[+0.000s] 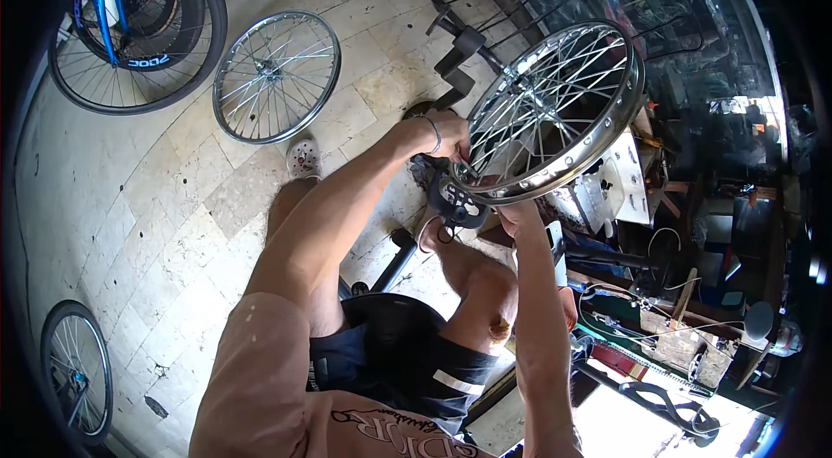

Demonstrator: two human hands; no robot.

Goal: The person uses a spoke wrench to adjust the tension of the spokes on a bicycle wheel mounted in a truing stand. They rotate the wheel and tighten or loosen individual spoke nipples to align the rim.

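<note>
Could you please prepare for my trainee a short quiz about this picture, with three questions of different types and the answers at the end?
1. True or false: the wheel at the person's hands has a tyre fitted.
2. Which wrist wears a thin bracelet? A) right; B) left; C) both.
3. Complete: in the picture, the silver tyreless wheel on the floor is to the ____ of the wheel at the person's hands.

Key:
1. False; its metal rim is bare.
2. B; it is next to the left hand.
3. left.
</note>
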